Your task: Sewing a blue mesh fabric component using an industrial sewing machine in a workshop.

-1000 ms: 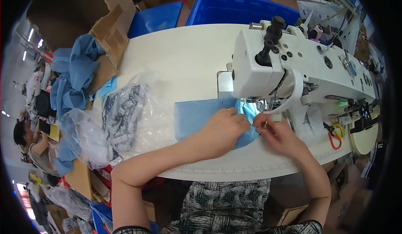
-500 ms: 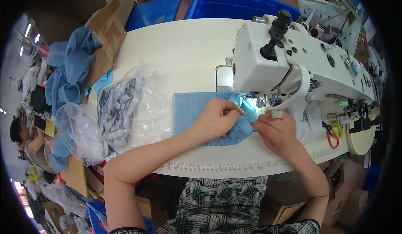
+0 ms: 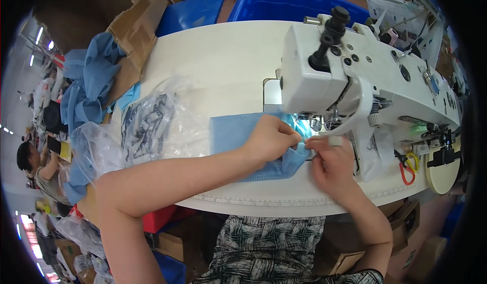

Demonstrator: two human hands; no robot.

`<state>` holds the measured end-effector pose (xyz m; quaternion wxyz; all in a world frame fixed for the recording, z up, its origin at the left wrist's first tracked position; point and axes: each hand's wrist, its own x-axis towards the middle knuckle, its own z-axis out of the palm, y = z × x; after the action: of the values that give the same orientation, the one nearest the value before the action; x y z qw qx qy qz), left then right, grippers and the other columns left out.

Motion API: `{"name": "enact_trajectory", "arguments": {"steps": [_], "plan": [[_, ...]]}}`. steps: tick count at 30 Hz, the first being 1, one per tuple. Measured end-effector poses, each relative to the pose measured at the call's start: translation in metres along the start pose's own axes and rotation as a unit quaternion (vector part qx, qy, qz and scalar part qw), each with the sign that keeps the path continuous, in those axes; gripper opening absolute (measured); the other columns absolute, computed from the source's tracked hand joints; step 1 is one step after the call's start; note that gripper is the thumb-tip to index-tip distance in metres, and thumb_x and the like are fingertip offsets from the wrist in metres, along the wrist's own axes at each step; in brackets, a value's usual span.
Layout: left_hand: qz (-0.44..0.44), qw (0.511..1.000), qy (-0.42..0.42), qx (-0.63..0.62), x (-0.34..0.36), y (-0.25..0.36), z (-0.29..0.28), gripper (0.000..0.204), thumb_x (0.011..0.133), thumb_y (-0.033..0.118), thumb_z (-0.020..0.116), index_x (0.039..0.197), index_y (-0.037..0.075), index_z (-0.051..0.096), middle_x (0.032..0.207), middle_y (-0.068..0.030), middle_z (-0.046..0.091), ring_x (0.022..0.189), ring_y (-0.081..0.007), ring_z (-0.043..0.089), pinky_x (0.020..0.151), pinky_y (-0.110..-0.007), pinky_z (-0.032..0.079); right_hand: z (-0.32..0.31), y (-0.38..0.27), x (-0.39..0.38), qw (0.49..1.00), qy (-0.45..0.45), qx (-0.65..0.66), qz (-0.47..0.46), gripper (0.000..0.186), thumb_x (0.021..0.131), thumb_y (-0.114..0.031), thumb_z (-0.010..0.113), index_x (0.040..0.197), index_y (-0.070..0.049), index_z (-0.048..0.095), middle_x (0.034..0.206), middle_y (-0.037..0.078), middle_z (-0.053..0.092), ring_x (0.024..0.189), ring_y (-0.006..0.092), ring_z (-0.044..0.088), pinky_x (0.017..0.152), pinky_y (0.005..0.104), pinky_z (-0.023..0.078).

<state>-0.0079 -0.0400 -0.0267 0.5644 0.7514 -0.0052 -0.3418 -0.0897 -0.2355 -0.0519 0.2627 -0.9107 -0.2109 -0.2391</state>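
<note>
Since a moment ago both hands have drawn closer at the needle, the left hand (image 3: 271, 138) sliding right along the blue mesh piece (image 3: 233, 131) while the right hand (image 3: 332, 164) has edged up to meet it. The mesh lies flat on the white table (image 3: 213, 65), its right end bunched under the foot of the white sewing machine (image 3: 355, 76). The left fingers press together on the cloth's edge; the right fingers pinch it just beside them. I'd judge the seam barely begun: most of the piece still trails left, unfed. A clear bag of cut pieces (image 3: 147, 124) waits nearby.
</note>
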Motion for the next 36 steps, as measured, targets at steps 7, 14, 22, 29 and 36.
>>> {"name": "enact_trajectory", "arguments": {"steps": [7,14,22,29,36], "plan": [[0.032,0.996,0.028,0.073,0.007,-0.006,0.007,0.034,0.088,0.028,0.081,0.079,-0.005,0.079,0.061,-0.0088,0.066,0.056,-0.0105,0.056,0.053,-0.034,0.046,0.007,0.003,-0.007,0.983,-0.017,0.170,0.065,0.028,0.075,0.007,0.072,0.098,-0.008,0.072,0.099,0.006,0.071,0.092,0.0300,0.066,0.075,0.0395,0.055],[0.013,0.992,0.075,0.104,0.004,0.005,-0.001,0.035,0.085,0.025,0.084,0.070,-0.005,0.073,0.061,-0.0087,0.065,0.058,-0.0121,0.058,0.052,-0.033,0.045,0.014,-0.005,-0.006,0.959,-0.089,0.268,0.036,0.024,0.076,0.005,0.075,0.095,-0.009,0.074,0.106,0.006,0.068,0.086,0.0261,0.065,0.070,0.0373,0.055],[0.023,0.993,0.076,0.092,-0.003,0.006,0.003,0.026,0.079,0.016,0.089,0.070,-0.002,0.072,0.064,-0.0067,0.067,0.057,-0.0110,0.057,0.050,-0.032,0.044,0.004,-0.007,-0.004,0.998,0.000,0.053,-0.033,0.023,0.075,-0.003,0.074,0.097,-0.009,0.070,0.096,0.006,0.064,0.090,0.0278,0.060,0.069,0.0401,0.048],[0.034,0.991,0.105,0.073,-0.005,0.000,0.008,0.033,0.079,0.021,0.091,0.067,0.002,0.068,0.060,-0.0017,0.062,0.052,-0.0064,0.051,0.045,-0.028,0.037,0.002,-0.005,-0.004,0.998,0.003,0.065,0.002,0.020,0.074,-0.004,0.075,0.092,-0.008,0.067,0.091,0.007,0.060,0.087,0.0288,0.060,0.069,0.0429,0.044],[0.020,0.994,0.102,0.040,-0.015,0.005,0.010,0.033,0.085,0.021,0.087,0.067,0.002,0.067,0.061,0.0007,0.060,0.053,-0.0052,0.047,0.046,-0.027,0.034,0.006,-0.001,-0.004,0.995,0.015,0.099,0.022,0.023,0.071,-0.001,0.074,0.091,-0.010,0.067,0.091,0.006,0.061,0.085,0.0288,0.060,0.069,0.0425,0.045]]}}
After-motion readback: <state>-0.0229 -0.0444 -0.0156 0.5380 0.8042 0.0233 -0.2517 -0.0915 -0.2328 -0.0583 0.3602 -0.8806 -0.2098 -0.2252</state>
